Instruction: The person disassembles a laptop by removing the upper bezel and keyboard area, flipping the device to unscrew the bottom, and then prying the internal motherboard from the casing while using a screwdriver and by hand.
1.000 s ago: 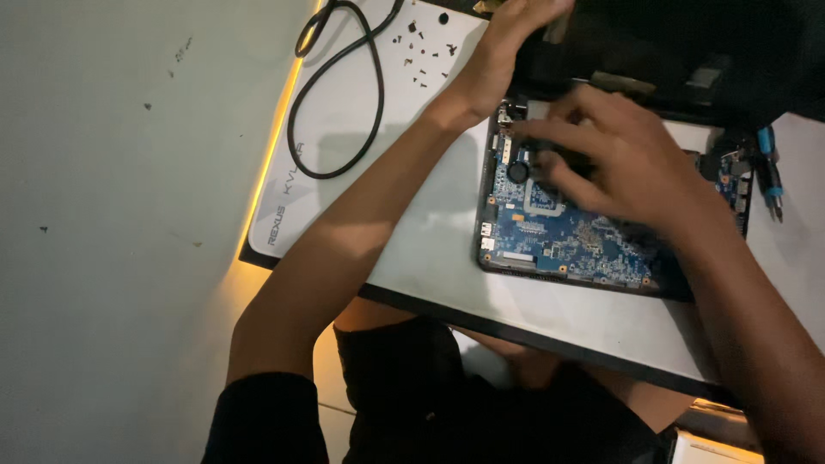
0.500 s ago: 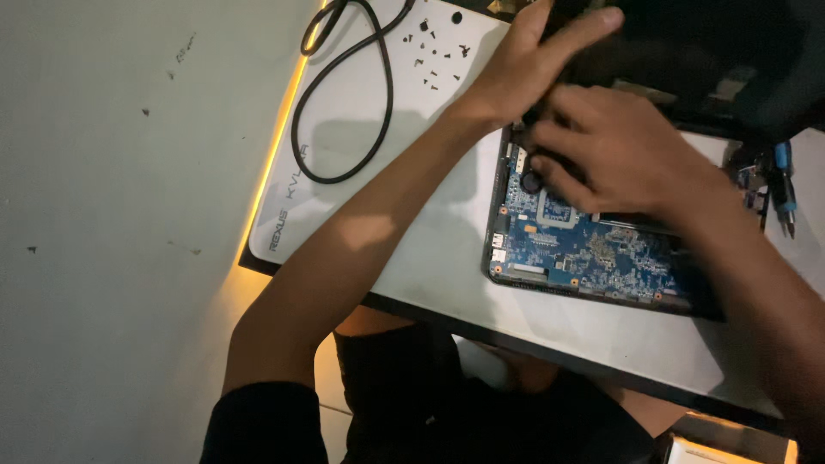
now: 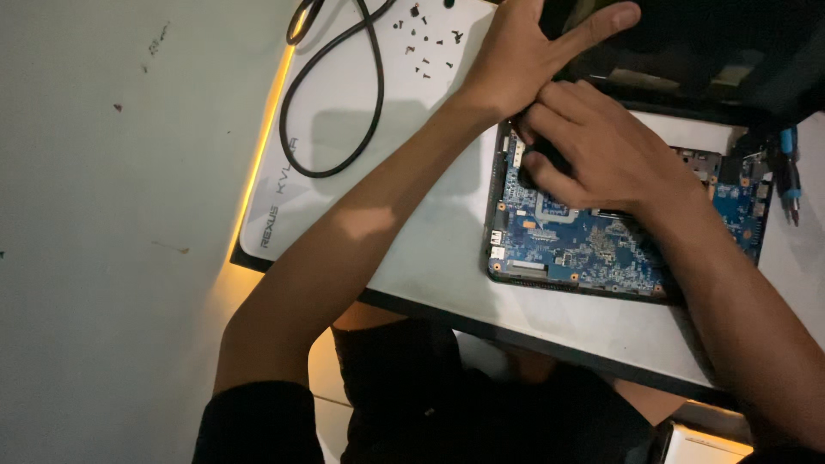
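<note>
The right hand (image 3: pixel 601 150), fingers curled, presses the blue rectangular circuit board (image 3: pixel 593 245) (long axis along the white mat's (image 3: pixel 430 249) near edge) directly beneath, while the open left hand (image 3: pixel 533 56) rests just beyond.

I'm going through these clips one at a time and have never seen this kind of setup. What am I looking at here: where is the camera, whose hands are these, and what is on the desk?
There is no machine here. The one camera sits on a person's head and looks down at their two bare hands. On a white desk mat lies an opened laptop base showing its blue circuit board. The left hand rests at the board's upper left corner, against a dark laptop part. The right hand presses its fingers onto the board; whether they pinch anything is hidden. Nearby lie a looped black cable, small loose screws and a blue-handled tool.
</note>
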